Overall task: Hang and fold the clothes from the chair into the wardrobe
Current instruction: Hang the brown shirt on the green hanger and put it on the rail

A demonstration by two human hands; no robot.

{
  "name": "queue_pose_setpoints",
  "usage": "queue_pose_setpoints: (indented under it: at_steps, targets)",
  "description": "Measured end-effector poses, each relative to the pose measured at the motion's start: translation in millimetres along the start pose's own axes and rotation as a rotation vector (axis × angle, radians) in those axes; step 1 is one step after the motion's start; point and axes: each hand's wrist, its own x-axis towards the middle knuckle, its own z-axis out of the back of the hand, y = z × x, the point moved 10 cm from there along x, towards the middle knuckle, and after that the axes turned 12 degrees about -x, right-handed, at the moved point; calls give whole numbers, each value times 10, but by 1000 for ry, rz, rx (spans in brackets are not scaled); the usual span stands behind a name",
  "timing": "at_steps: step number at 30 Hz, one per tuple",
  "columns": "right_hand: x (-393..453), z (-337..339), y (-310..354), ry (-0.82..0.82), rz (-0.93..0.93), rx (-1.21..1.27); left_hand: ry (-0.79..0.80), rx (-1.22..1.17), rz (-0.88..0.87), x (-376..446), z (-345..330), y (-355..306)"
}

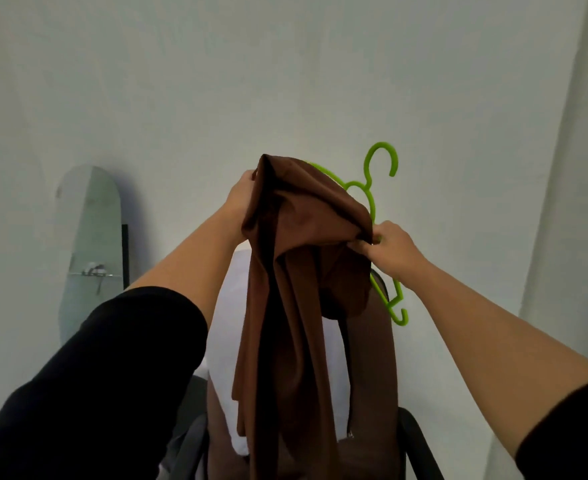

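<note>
A brown garment [296, 258] hangs in long folds over a bright green plastic hanger [372, 195], raised in front of a pale wall. My left hand [242, 199] grips the garment's upper left edge. My right hand [389, 249] pinches the cloth and the hanger's arm at the right. The hanger's hook [382, 157] sticks up free, and its lower end [398, 306] pokes out below my right hand. Below stands the chair [420, 441] with a white cloth [228, 341] and more brown fabric [372, 375] draped on its back. The wardrobe is out of view.
A tall arched mirror [89, 244] leans against the wall at the left, with a dark strip beside it. A pale vertical panel or curtain edge [569, 202] runs down the right side. The chair's dark armrests flank the draped clothes at the bottom.
</note>
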Motion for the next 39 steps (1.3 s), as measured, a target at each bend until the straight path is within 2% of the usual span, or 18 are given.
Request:
queue_pose_setpoints:
  at_steps: [2, 4, 7, 9, 11, 12, 14, 18, 20, 25, 29, 33, 36, 39]
  targets:
    - [-169, 191, 89, -17, -44, 4, 12, 263, 12, -51, 146, 36]
    - [-324, 427, 168, -67, -92, 27, 98, 597, 55, -153, 265, 147]
    - [-597, 713, 380, -109, -106, -17, 384, 876, 287, -672, 255, 526]
    - [-800, 754, 565, -73, -96, -104, 558, 927, 479, -1183, 205, 751]
    - [-1007, 734, 744, -42, -104, -182, 688, 875, 591, -1610, 71, 895]
    - [-1112, 708, 830, -29, -108, -207, 723, 848, 589, -1775, -18, 921]
    - [-1334, 680, 982, -22, -101, -250, 733, 798, 479, -1961, -203, 892]
    - [-1804, 769, 1068, -47, -116, -299, 700, 736, 114, -2246, -473, 677]
    - [-2028, 949, 998, -85, -159, -297, 674, 658, 39, -2359, -560, 593]
    - [-2637, 1359, 557, -94, -393, -131, 607, 311, 44, -2533, -779, 376]
    - [-2993, 1592, 241, -105, -480, -144, 569, 145, 45, -2633, -1088, 233]
    - [-3152, 1990, 95, -238, -496, -182, 537, 234, -14, -2755, -1490, 184]
    - [-3202, 2214, 49, -266, -474, -60, 534, 293, -57, -2944, -1822, 217]
    - [-3273, 2380, 16, -274, -499, 70, 597, 301, -47, -3180, -2149, 341]
